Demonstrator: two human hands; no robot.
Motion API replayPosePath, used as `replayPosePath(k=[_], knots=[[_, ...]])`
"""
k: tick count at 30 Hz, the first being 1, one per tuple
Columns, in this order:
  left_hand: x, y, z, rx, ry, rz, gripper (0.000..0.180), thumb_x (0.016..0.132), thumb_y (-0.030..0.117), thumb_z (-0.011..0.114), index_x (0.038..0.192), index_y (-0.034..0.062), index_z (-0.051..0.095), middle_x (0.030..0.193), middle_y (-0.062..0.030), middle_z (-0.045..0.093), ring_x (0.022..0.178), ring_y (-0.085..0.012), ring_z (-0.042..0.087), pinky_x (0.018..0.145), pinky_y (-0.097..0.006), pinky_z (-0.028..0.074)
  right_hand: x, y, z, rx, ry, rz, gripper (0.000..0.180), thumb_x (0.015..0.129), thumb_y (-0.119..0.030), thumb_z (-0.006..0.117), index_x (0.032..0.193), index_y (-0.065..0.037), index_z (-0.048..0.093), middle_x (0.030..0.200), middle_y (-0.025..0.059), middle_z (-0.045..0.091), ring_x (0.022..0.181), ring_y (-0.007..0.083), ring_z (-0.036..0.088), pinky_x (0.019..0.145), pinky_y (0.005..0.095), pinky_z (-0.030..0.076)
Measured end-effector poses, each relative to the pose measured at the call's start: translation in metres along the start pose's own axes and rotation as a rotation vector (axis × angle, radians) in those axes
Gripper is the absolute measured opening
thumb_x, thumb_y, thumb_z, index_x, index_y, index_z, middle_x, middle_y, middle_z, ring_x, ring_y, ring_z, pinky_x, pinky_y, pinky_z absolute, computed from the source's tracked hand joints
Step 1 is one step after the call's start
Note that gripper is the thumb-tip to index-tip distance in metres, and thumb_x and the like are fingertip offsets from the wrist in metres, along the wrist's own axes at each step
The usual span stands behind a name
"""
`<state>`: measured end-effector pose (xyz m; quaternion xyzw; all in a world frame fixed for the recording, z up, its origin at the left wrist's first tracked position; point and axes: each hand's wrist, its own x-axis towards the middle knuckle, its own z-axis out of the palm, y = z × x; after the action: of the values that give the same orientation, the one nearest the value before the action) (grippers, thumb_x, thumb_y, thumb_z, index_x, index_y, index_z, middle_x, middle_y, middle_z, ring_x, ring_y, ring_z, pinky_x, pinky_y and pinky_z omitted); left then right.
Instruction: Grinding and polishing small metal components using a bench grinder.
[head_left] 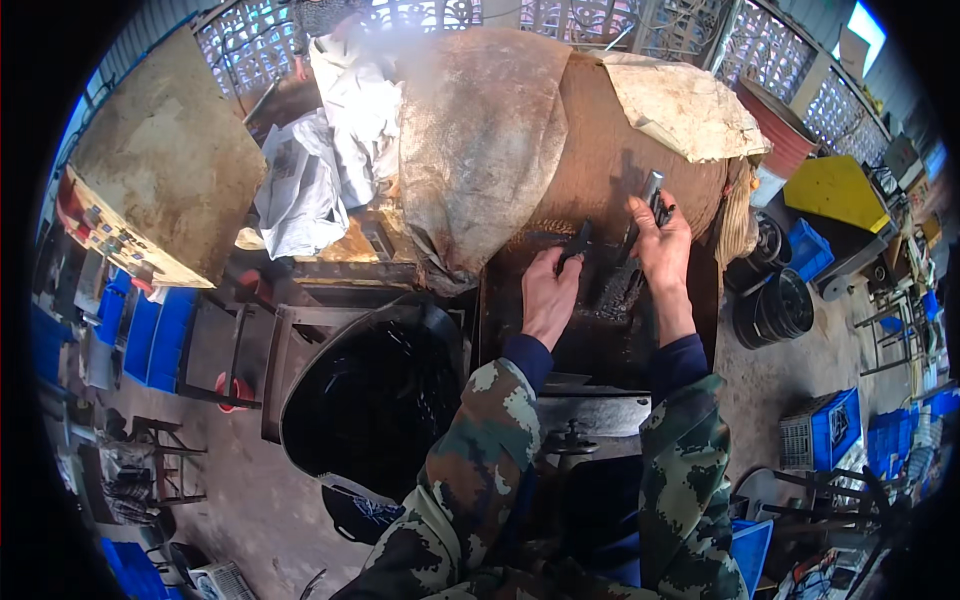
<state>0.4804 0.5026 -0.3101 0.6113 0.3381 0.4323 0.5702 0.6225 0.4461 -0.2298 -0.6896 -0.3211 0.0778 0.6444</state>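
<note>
Two bare hands work just above the middle of the frame, over a dark, grimy metal worktop (600, 345) in front of a big brown mound draped with stained cloth (480, 140). The left hand (548, 295) has its grip pinched on a small dark metal piece (577, 243), which sticks up from between thumb and fingers near the centre of the picture. The right hand (662, 245), a little to the right and slightly higher, has its grip wrapped around a slim grey metal bar (650, 190), whose upper end pokes out above the fingers against the brown mound. Both pieces look like stiff, hard steel parts, small enough to be light in the hand, probably gritty or oily rather than fragile, and likely with sharp edges; I judge the safest hold to be around their flat middles, away from the ends, as the fingers now sit. Camouflage sleeves (480, 470) with dark blue cuffs come up from the lower edge. A black tub (370, 395) stands at lower left of centre, blue crates (835, 430) lie at the right, and a yellow board (835, 190) shows at upper right.
</note>
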Motion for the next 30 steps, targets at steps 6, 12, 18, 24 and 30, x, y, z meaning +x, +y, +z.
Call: replayPosePath(k=[6, 12, 18, 24, 30], knots=[[-0.003, 0.011, -0.001, 0.001, -0.005, -0.054, 0.022, 0.093, 0.015, 0.062, 0.107, -0.0005, 0.069, 0.077, 0.0007, 0.061, 0.070, -0.0059, 0.050, 0.063, -0.025, 0.042, 0.000, -0.002, -0.001, 0.004, -0.007, 0.010, 0.041, 0.092, -0.027, 0.075, 0.123, -0.004, 0.063, 0.070, -0.0004, 0.060, 0.047, 0.0078, 0.049, 0.042, 0.0264, 0.040], [0.003, 0.002, 0.001, 0.018, -0.026, -0.060, 0.023, 0.094, 0.017, 0.061, 0.106, -0.0006, 0.071, 0.085, -0.0035, 0.069, 0.077, -0.0070, 0.057, 0.070, -0.024, 0.045, 0.001, -0.005, 0.000, 0.004, -0.001, 0.000, 0.038, 0.091, -0.026, 0.076, 0.121, -0.003, 0.065, 0.073, 0.0000, 0.065, 0.047, 0.0075, 0.049, 0.042, 0.0269, 0.040], [-0.002, 0.014, 0.003, -0.055, -0.061, -0.164, 0.023, 0.096, 0.016, 0.060, 0.103, -0.0011, 0.073, 0.086, -0.0033, 0.069, 0.080, -0.0074, 0.058, 0.074, -0.023, 0.044, 0.000, -0.006, -0.004, -0.062, -0.011, 0.025, 0.039, 0.093, -0.025, 0.073, 0.123, -0.003, 0.062, 0.093, 0.0073, 0.074, 0.048, 0.0068, 0.050, 0.043, 0.0236, 0.041], [0.000, 0.001, -0.002, -0.076, -0.025, -0.125, 0.021, 0.095, 0.014, 0.060, 0.099, -0.0023, 0.073, 0.085, -0.0040, 0.069, 0.079, -0.0084, 0.059, 0.075, -0.023, 0.046, -0.003, -0.005, 0.006, 0.029, -0.010, 0.028, 0.037, 0.093, -0.024, 0.074, 0.123, -0.006, 0.064, 0.072, -0.0026, 0.060, 0.050, 0.0064, 0.048, 0.043, 0.0251, 0.039], [0.000, -0.002, 0.007, -0.019, -0.008, 0.003, 0.022, 0.094, 0.016, 0.061, 0.099, -0.0019, 0.073, 0.085, -0.0047, 0.071, 0.078, -0.0093, 0.060, 0.073, -0.026, 0.048, 0.002, -0.002, -0.006, -0.029, -0.013, 0.009, 0.036, 0.093, -0.025, 0.074, 0.121, -0.004, 0.064, 0.078, -0.0006, 0.064, 0.051, 0.0066, 0.049, 0.043, 0.0239, 0.041]])
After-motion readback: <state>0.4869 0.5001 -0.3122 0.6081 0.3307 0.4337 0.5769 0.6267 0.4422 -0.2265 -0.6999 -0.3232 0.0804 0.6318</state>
